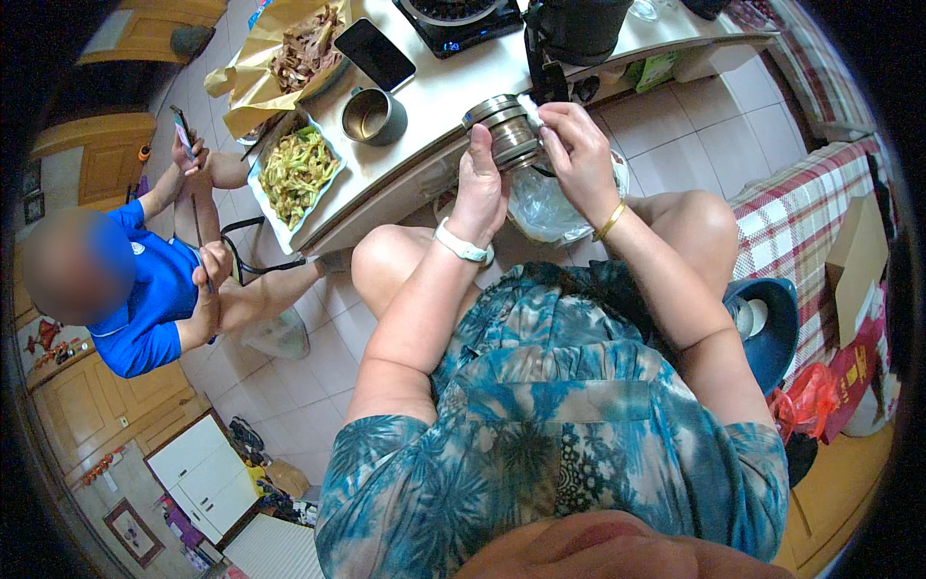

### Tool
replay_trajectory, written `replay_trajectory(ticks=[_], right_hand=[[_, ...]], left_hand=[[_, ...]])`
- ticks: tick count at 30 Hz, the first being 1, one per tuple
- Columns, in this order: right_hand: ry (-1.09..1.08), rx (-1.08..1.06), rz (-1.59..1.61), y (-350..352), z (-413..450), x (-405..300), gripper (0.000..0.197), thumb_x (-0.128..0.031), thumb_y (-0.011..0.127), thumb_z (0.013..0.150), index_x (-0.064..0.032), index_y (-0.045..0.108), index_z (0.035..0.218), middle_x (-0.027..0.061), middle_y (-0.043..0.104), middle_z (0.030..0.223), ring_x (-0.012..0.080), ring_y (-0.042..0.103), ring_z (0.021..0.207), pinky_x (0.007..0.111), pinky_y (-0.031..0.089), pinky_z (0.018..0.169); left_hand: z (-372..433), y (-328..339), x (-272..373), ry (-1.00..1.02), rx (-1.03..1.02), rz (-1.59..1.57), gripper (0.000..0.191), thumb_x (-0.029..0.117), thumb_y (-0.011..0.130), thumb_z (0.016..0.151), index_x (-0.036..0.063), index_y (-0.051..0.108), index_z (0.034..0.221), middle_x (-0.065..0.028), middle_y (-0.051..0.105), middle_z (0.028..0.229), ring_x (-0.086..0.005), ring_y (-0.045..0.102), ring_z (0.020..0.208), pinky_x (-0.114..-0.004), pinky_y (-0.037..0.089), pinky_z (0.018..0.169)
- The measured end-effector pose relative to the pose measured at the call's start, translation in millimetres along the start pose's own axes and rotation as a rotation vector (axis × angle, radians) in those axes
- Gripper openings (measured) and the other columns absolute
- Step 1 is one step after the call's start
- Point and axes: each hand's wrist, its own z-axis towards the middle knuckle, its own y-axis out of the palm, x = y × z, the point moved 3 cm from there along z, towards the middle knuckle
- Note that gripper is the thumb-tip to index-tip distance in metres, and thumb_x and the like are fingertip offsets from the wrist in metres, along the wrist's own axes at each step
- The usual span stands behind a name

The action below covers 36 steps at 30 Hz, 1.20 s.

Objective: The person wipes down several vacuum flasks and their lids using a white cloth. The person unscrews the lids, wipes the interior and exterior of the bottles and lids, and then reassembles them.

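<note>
My left hand (481, 177) grips a round stainless steel container (503, 134), its thumb along the near side. The container is tilted on its side, just off the table's edge. At its right end my right hand (579, 155) pinches a white wad (530, 110), perhaps tissue, against the metal. A clear plastic bag (548, 206) lies below the container, between my knees. On the table to the left stand a metal mug (373, 116) and a black-screened phone (375, 55).
The table (441, 108) bears a dish of green vegetables (298, 177), meat on brown paper (307, 54), an electric cooker (463, 25) and a black bag (582, 29). A person in blue (155, 279) sits at left with a phone and chopsticks. A blue bin (767, 333) stands at right.
</note>
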Motion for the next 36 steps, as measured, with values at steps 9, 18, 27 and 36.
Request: replay_trajectory(ticks=[9, 18, 27, 36], right_hand=[[0.715, -0.263, 0.908, 12, -11, 26, 0.057, -0.039, 0.071, 0.096, -0.0016, 0.057, 0.138, 0.0022, 0.067, 0.121, 0.0117, 0.061, 0.109, 0.028, 0.050, 0.092], [-0.299, -0.098, -0.196, -18, 11, -10, 0.061, -0.025, 0.089, 0.075, -0.0068, 0.061, 0.127, 0.0139, 0.061, 0.121, 0.0285, 0.062, 0.112, 0.039, 0.050, 0.099], [0.584, -0.367, 0.234, -32, 15, 40, 0.057, -0.057, 0.056, 0.102, -0.0023, 0.070, 0.097, 0.0002, 0.065, 0.084, 0.0096, 0.054, 0.075, 0.029, 0.048, 0.068], [0.657, -0.517, 0.585, -14, -2, 29, 0.043, -0.047, 0.064, 0.100, -0.0056, 0.071, 0.106, -0.0049, 0.063, 0.085, 0.0042, 0.051, 0.073, 0.023, 0.043, 0.063]], left_hand=[[0, 5, 14, 0.503, 0.044, 0.599, 0.092, 0.060, 0.070, 0.088, -0.0009, 0.039, 0.150, -0.0099, 0.060, 0.126, -0.0186, 0.058, 0.120, -0.033, 0.049, 0.100], [8, -14, 23, 0.226, -0.064, 0.534, 0.072, 0.043, 0.076, 0.093, -0.0057, 0.048, 0.137, -0.0047, 0.062, 0.109, -0.0087, 0.058, 0.098, -0.022, 0.049, 0.085], [3, -21, 25, 0.385, -0.025, 0.440, 0.069, 0.036, 0.073, 0.093, -0.0037, 0.040, 0.139, -0.0112, 0.056, 0.122, -0.0162, 0.059, 0.106, -0.027, 0.050, 0.092], [-2, -18, 31, 0.413, -0.019, 0.537, 0.069, 0.048, 0.068, 0.094, -0.0046, 0.045, 0.133, -0.0093, 0.059, 0.113, -0.0143, 0.059, 0.103, -0.028, 0.050, 0.089]])
